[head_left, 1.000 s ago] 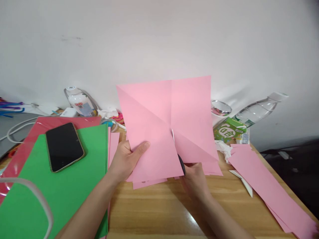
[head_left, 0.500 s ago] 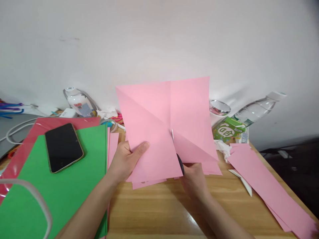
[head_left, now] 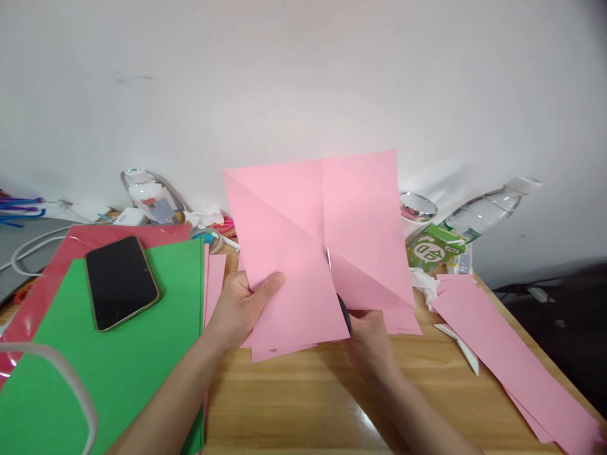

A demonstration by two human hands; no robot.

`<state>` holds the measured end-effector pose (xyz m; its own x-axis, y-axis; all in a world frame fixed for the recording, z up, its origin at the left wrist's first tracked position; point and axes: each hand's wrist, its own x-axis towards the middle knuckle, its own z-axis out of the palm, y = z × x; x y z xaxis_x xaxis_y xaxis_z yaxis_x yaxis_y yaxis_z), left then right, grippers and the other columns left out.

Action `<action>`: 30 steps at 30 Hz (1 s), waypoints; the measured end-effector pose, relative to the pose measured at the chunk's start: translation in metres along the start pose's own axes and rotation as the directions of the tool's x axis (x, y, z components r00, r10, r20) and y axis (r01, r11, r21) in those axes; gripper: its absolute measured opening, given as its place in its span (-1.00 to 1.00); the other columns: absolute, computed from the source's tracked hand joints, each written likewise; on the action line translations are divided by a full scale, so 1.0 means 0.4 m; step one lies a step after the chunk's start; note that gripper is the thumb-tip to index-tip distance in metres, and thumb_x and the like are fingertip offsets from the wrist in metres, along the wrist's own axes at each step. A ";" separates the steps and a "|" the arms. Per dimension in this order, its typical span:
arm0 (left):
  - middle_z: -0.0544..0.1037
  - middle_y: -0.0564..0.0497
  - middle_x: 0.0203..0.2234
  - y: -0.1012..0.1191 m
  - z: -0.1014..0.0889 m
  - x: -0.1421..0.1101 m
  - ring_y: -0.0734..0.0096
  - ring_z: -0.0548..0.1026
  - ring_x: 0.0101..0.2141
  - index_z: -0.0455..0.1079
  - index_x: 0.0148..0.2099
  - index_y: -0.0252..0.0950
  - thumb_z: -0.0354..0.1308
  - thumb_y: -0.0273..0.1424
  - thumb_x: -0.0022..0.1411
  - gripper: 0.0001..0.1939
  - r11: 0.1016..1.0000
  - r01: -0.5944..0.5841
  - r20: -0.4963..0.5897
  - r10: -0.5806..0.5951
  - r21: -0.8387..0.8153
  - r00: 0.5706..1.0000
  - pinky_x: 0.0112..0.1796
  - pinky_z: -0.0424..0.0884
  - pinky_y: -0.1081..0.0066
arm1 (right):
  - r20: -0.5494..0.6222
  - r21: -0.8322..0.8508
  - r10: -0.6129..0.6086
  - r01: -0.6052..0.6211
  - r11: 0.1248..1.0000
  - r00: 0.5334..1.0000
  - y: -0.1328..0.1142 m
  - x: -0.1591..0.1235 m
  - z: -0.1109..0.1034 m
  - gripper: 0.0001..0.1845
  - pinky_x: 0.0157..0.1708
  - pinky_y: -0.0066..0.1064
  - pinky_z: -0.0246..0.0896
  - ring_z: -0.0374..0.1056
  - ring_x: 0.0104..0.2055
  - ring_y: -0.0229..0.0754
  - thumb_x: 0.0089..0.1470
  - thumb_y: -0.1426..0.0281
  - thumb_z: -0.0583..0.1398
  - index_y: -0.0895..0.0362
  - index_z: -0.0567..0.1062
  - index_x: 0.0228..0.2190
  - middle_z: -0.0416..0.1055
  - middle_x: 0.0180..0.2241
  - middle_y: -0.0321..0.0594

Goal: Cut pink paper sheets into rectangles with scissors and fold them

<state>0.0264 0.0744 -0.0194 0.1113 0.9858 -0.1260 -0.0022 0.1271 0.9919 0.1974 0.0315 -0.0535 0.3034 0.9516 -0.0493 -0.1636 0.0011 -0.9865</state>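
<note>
A creased pink sheet of paper (head_left: pixel 289 253) is held up above the table. My left hand (head_left: pixel 239 306) grips its lower left side, thumb on top and fingers hidden behind. My right hand (head_left: pixel 372 341) is closed on black-handled scissors (head_left: pixel 344 313) at the sheet's bottom edge. A slit runs from that edge up toward the middle where the creases cross. The metal blade tip shows in the slit; most of the scissors is behind the paper. More pink paper (head_left: pixel 402 321) lies beneath the sheet.
On the left, a dark phone (head_left: pixel 122 282) lies on green sheets (head_left: pixel 142 373). Pink strips (head_left: pixel 502 354) and a folded white paper (head_left: pixel 459 347) lie right. Along the wall stand a white bottle (head_left: pixel 154 199), a round mirror (head_left: pixel 418 206), a green box (head_left: pixel 434 246) and a leaning clear bottle (head_left: pixel 488 212).
The upper edge of the pink sheet has dipped slightly toward me. Both hands keep nearly the same place and grip, and the slit looks about the same length.
</note>
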 end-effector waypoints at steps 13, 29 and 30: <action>0.53 -0.01 -0.56 0.001 -0.001 0.002 0.42 0.42 -0.55 0.48 -0.49 -0.33 0.26 -0.18 -0.04 -0.72 1.000 0.015 0.007 -0.015 -0.005 1.000 -0.57 0.34 0.47 | 0.041 0.081 0.021 -0.024 0.996 0.999 -0.009 -0.002 0.003 -0.58 -0.55 -0.41 0.25 0.36 -0.52 -0.15 -0.17 0.34 0.30 0.20 0.51 -0.19 0.51 -0.54 -0.23; 0.57 -0.02 -0.53 0.011 -0.003 -0.003 0.42 0.47 -0.56 0.49 -0.43 -0.33 0.28 -0.23 -0.05 -0.76 0.985 0.050 0.034 -0.045 -0.163 0.998 -0.55 0.38 0.48 | 0.170 0.049 0.079 -0.088 0.995 0.982 -0.008 0.007 -0.005 -0.71 -0.66 -0.50 0.16 0.27 -0.62 -0.27 -0.27 0.43 0.33 0.19 0.56 -0.36 0.41 -0.66 -0.32; 0.57 -0.01 -0.53 0.020 -0.007 -0.003 0.43 0.46 -0.59 0.48 -0.41 -0.33 0.29 -0.24 -0.05 -0.76 0.975 0.059 0.041 -0.052 -0.213 0.998 -0.56 0.37 0.48 | 0.220 0.060 0.088 -0.104 0.993 0.972 -0.010 0.007 -0.005 -0.67 -0.69 -0.52 0.11 0.23 -0.63 -0.31 -0.31 0.47 0.34 0.18 0.55 -0.35 0.38 -0.65 -0.36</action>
<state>0.0234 0.0746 -0.0116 0.1516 0.9726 -0.1762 -0.2071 0.2056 0.9565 0.2008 0.0334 -0.0500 0.0741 0.9921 -0.1009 -0.2503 -0.0794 -0.9649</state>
